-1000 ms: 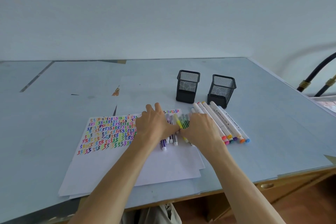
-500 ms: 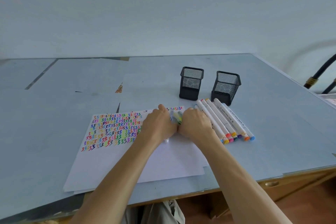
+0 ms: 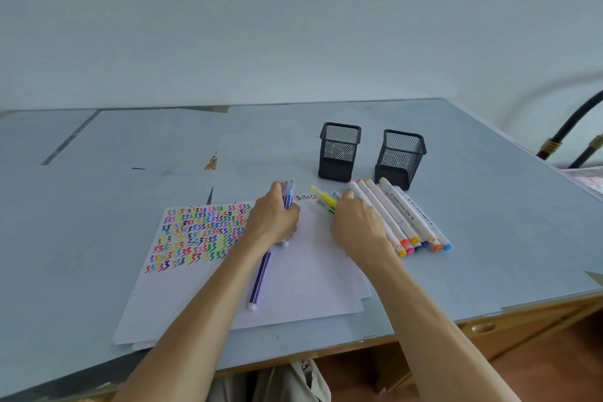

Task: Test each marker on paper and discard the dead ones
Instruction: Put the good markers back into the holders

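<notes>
My left hand (image 3: 273, 220) grips a small bundle of thin markers (image 3: 288, 196); their blue and clear ends stick out above my fingers. One purple thin marker (image 3: 259, 282) lies slanted on the white paper (image 3: 303, 281), its top end hidden under my left wrist. My right hand (image 3: 355, 223) rests over more thin markers, and a yellow marker (image 3: 324, 200) and a green marker (image 3: 330, 210) poke out at its left. Several thick white markers (image 3: 404, 217) with coloured caps lie in a row to the right. Coloured test squiggles (image 3: 199, 232) fill the paper's upper left.
Two black mesh pen cups stand behind the markers, the left cup (image 3: 339, 152) and the right cup (image 3: 399, 158); I see nothing inside them. The blue table's front edge (image 3: 424, 333) runs close below the paper. A dark curved tube (image 3: 569, 127) rises at far right.
My hands have parted. The left one drew away to the left holding a bundle of thin markers, and one purple marker now lies lower on the paper. The right hand stays over the rest.
</notes>
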